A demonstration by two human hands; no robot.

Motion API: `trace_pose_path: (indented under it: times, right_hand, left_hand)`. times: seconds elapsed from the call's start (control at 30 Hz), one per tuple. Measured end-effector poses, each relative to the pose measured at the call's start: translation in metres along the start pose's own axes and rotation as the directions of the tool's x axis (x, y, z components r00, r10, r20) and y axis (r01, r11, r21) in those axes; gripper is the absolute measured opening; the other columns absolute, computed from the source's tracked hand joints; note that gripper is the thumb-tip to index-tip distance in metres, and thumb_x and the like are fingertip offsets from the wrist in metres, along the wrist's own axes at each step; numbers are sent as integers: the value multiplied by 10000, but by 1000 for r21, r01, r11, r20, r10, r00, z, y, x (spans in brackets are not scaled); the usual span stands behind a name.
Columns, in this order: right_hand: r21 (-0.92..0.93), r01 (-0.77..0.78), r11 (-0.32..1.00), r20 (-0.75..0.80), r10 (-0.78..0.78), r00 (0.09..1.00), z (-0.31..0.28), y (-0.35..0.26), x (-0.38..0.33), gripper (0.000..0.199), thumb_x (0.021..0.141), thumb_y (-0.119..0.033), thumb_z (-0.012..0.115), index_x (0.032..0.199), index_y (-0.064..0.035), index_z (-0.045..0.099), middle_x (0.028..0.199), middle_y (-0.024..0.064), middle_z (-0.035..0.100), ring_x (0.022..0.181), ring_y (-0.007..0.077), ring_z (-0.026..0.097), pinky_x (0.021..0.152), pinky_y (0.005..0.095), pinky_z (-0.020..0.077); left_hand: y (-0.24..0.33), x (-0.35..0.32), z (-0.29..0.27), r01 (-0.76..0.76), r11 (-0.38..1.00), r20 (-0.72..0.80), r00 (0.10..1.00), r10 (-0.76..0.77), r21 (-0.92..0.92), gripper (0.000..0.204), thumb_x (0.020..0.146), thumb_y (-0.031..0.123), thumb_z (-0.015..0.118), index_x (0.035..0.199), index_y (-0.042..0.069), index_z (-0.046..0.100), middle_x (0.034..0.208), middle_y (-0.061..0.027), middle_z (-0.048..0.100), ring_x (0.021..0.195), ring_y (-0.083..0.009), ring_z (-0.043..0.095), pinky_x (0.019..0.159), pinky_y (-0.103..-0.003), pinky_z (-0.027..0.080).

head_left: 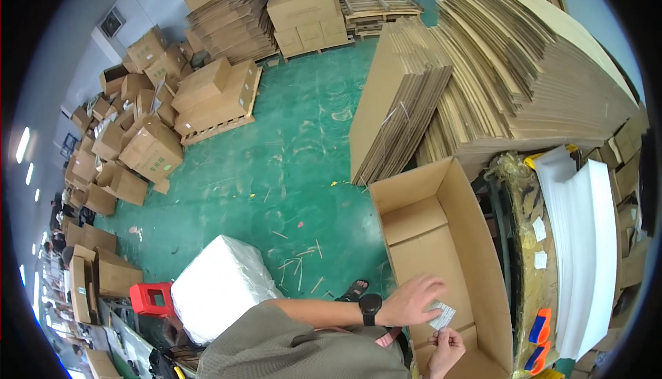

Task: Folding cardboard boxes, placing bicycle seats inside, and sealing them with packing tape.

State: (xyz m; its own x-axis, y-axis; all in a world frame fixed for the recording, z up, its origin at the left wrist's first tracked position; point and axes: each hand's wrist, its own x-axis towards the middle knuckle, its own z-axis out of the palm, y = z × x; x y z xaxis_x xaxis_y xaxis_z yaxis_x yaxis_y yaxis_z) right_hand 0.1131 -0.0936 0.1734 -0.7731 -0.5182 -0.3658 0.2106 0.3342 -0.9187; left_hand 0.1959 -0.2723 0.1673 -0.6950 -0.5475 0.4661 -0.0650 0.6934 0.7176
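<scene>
A small white printed label (443, 315) is over the open cardboard box (476, 241) in front of me. My right hand (447, 353) pinches the label's lower edge between thumb and fingers. Just beyond it, my left hand (412, 301), with a dark watch on the wrist, is held with fingers stretched out and apart. Its thumb is at the label's left edge; whether it touches cannot be made out. Long and deep, the box shows its bare bottom and inner walls.
A white wrapped block (221, 286) and a red plastic piece (150, 299) stand at my left. Flat cardboard stacks (496, 68) rise ahead right. White foam sheets (576, 248) and orange-blue tape dispensers (540, 334) lie at right. Boxes (155, 148) pile far left; scraps litter the green floor (296, 144).
</scene>
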Motion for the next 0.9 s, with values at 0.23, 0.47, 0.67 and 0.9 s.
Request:
trace_pose_path:
  times: [0.23, 0.47, 0.67, 0.9]
  right_hand:
    - [176, -131, 976, 140, 107, 984, 76, 1, -18, 170, 971, -111, 582, 952, 39, 659, 811, 37, 635, 721, 106, 586, 606, 246, 479]
    - [408, -65, 911, 166, -4, 986, 100, 20, -21, 165, 963, -119, 602, 946, 41, 640, 757, 80, 652, 650, 137, 622, 628, 253, 534]
    - [441, 13, 897, 65, -47, 997, 87, 22, -19, 110, 947, -75, 581, 912, 23, 619, 779, 62, 651, 668, 117, 611, 633, 239, 524]
    - [501, 96, 860, -48, -83, 995, 38, 34, -28, 52, 898, 43, 548, 893, 44, 600, 812, 82, 644, 666, 117, 604, 601, 237, 530]
  left_hand:
    - [-27, -64, -25, 517, 624, 412, 853, -320, -586, 255, 939, 243, 632, 1000, -4, 654, 886, -115, 681, 780, -195, 656, 707, -318, 520]
    - [-37, -73, -45, 604, 503, 473, 797, -375, -618, 220, 930, 194, 656, 979, -20, 654, 892, -96, 695, 815, -175, 659, 742, -312, 521]
    - [-3, -64, -44, 482, 700, 322, 876, -360, -527, 191, 921, 168, 649, 973, -15, 670, 922, -113, 697, 847, -228, 678, 756, -319, 527]
    - [36, -68, -6, 320, 850, 215, 944, -250, -418, 201, 913, 169, 653, 1011, -4, 685, 1009, -141, 700, 909, -283, 682, 791, -344, 536]
